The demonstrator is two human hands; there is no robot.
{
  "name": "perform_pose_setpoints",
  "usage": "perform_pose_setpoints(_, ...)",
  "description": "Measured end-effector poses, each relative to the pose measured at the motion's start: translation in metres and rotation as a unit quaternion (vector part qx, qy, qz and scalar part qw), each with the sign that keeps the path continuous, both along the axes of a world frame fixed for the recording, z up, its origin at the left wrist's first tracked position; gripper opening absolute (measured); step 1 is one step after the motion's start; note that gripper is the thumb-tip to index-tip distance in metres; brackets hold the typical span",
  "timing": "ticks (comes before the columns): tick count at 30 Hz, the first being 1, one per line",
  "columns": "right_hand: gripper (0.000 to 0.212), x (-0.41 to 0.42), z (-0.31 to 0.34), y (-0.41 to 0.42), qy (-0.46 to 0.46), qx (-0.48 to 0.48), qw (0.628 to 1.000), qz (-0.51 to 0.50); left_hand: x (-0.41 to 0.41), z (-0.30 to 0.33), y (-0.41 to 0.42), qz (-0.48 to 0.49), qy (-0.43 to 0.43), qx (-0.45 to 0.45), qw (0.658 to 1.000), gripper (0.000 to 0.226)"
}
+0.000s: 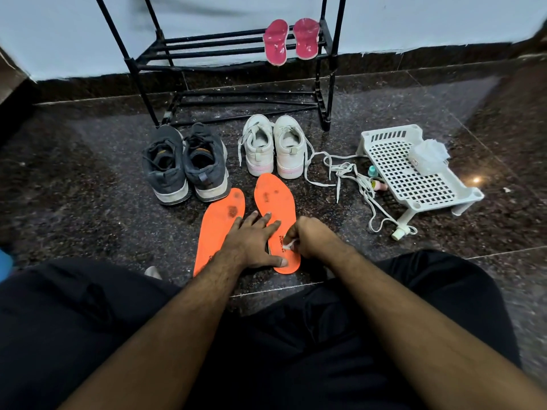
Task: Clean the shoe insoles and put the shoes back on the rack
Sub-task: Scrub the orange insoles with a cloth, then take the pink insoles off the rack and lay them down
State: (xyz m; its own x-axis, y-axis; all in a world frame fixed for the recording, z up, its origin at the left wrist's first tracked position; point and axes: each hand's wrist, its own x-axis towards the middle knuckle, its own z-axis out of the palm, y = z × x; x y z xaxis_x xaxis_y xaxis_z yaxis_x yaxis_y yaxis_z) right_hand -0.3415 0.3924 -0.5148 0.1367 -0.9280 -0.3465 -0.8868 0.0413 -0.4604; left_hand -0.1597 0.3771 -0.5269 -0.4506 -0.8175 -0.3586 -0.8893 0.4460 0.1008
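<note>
Two orange insoles lie on the dark floor in front of my knees, the left insole [217, 226] and the right insole [273, 196], both with dark stains near the toe end. My left hand [251, 241] lies flat with spread fingers across both, pressing the right insole down. My right hand [307, 236] pinches a small white wipe [286, 247] against the heel end of the right insole. Behind them stand a pair of dark grey sneakers [183, 164] and a pair of white sneakers [273, 145]. The black shoe rack [225, 51] stands by the wall.
Two pink insoles [291, 39] rest on the rack's shelf. A white plastic basket stand [414, 173] lies at the right with a clear packet [427, 155] on it and small bottles [376, 180] beside it. Loose white laces [352, 179] trail across the floor.
</note>
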Motion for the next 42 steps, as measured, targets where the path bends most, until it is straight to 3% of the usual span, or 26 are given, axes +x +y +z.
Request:
perform_pose_setpoints(7, 0.027, -0.021, 0.024, 0.022, 0.011, 0.112, 0.984, 0.135, 0.003, 0.003, 0.001, 0.014, -0.019, 0.011, 1.000, 0.119)
perform_pose_setpoints(11, 0.021, -0.026, 0.032, 0.005, -0.078, -0.043, 0.995, -0.038, 0.009, 0.006, -0.003, 0.029, -0.010, 0.003, 1.000, 0.119)
perform_pose_setpoints(13, 0.016, -0.024, 0.029, -0.001, -0.109, -0.071, 0.987, -0.093, 0.009, 0.009, -0.002, 0.048, 0.031, 0.001, 0.998, 0.113)
perform_pose_setpoints(18, 0.012, -0.020, 0.029, -0.008, -0.155, -0.109, 0.975, -0.114, -0.004, 0.024, 0.002, 0.076, 0.141, -0.103, 0.982, 0.074)
perform_pose_setpoints(22, 0.006, -0.024, 0.044, -0.011, -0.222, -0.163, 0.948, -0.162, -0.021, 0.041, 0.004, 0.095, 0.225, -0.160, 0.957, 0.062)
perform_pose_setpoints(32, 0.008, -0.044, 0.120, -0.071, -0.202, -0.274, 0.924, -0.173, -0.062, 0.117, -0.070, 0.095, 0.271, -0.254, 0.924, 0.047)
perform_pose_setpoints(39, 0.007, -0.050, 0.168, -0.165, -0.158, -0.305, 0.925, -0.163, -0.086, 0.163, -0.172, 0.148, 0.298, -0.247, 0.910, 0.051)
perform_pose_setpoints(42, 0.026, -0.055, 0.175, -0.212, -0.155, -0.312, 0.922, -0.169, -0.091, 0.170, -0.218, 0.184, 0.314, -0.251, 0.897, 0.043)
